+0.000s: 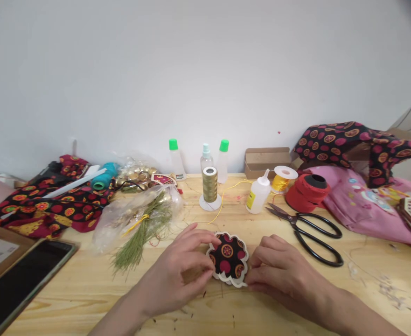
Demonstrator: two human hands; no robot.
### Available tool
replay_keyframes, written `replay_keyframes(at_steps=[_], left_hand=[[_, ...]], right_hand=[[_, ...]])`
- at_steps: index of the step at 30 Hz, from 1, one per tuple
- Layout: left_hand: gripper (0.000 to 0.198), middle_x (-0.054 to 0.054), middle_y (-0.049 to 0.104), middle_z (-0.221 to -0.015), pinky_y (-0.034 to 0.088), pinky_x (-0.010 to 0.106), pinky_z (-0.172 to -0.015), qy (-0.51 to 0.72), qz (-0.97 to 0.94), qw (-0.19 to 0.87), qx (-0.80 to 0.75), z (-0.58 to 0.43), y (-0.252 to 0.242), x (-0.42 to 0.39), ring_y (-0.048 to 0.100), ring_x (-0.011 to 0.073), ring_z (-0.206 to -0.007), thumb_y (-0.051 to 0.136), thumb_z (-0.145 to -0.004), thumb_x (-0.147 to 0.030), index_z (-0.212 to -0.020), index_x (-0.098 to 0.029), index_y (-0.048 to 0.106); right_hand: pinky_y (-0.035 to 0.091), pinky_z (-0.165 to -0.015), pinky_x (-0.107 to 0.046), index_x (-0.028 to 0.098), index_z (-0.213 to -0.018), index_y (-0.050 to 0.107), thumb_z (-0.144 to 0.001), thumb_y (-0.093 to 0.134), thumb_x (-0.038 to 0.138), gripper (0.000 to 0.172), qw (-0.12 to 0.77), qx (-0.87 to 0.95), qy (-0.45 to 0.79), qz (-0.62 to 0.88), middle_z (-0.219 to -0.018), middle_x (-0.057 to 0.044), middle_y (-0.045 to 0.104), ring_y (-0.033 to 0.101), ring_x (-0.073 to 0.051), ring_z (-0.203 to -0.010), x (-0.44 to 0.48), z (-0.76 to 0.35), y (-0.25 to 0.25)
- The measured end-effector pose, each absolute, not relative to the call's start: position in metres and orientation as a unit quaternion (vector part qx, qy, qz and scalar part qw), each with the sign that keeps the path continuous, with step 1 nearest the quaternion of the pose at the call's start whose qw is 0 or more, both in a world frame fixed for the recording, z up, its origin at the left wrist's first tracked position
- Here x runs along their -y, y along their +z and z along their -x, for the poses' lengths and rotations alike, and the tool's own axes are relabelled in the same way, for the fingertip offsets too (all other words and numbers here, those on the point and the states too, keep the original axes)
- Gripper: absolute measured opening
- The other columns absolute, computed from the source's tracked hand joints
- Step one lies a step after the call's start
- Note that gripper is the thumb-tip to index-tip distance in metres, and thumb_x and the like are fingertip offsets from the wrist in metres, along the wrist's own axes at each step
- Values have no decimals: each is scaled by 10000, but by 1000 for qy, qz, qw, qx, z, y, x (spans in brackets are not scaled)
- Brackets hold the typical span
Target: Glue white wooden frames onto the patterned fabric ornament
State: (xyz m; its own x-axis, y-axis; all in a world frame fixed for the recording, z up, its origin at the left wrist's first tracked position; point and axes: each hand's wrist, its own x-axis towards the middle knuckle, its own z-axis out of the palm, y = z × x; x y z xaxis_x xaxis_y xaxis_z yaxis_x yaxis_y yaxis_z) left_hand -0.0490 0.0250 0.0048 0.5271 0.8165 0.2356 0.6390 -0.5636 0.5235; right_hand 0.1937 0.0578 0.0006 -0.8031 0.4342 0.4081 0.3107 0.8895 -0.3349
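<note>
Head view showed a scalloped piece (227,259) in the lower middle of the frame, flat on the wooden table (86,298), with patterned dark cloth inside a cream rim. At its left edge was the left hand (184,266), thumb and forefinger spread apart, the tips reaching over the rim. At its lower right edge was the right hand (284,270), fingers bent and drawn together; whether they pinched the rim, I could not tell, because the knuckles covered it. I judged the piece to be light, with soft cloth and a stiffer rim, fragile at the narrow scallops, so the outer edge was the better hold. Scissors (292,218) lay right of centre, near a bottle (259,196).
</note>
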Motion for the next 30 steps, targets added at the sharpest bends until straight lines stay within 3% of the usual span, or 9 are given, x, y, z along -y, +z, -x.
replay_keyframes(at_steps=[4,7,11,30], left_hand=[[166,33,570,-1166,282,418,-1049,239,-832,210,-454,55,2,-29,479,181,-1135,483,-827,-215,-861,-249,641],[254,46,535,-1240,334,426,-1021,223,-821,233,-472,56,-1,-31,448,197,-1180,474,-834,-249,-1062,-263,584],[391,38,448,-1349,315,460,-1031,199,-811,243,-493,54,-4,-31,373,212,-1253,458,-847,-293,-1238,-294,457],[393,21,461,-1343,233,471,-1074,183,-823,255,-474,52,-8,-33,409,186,-1232,442,-855,-264,-1248,-282,440]], right_hand=[[321,-583,-288,203,-771,655,-866,503,229,181,224,944,135,201,-697,-28,624,469,-145,-646,-59,-196,-2],[311,-579,-287,205,-771,656,-855,518,213,161,217,946,133,202,-713,-20,628,463,-140,-648,-58,-195,-5],[306,-578,-281,205,-749,651,-843,536,208,149,223,944,126,207,-698,-9,624,457,-133,-647,-56,-191,-11],[304,-560,-271,187,-709,640,-838,540,199,164,264,934,120,207,-675,-13,613,440,-129,-624,-56,-186,-15]])
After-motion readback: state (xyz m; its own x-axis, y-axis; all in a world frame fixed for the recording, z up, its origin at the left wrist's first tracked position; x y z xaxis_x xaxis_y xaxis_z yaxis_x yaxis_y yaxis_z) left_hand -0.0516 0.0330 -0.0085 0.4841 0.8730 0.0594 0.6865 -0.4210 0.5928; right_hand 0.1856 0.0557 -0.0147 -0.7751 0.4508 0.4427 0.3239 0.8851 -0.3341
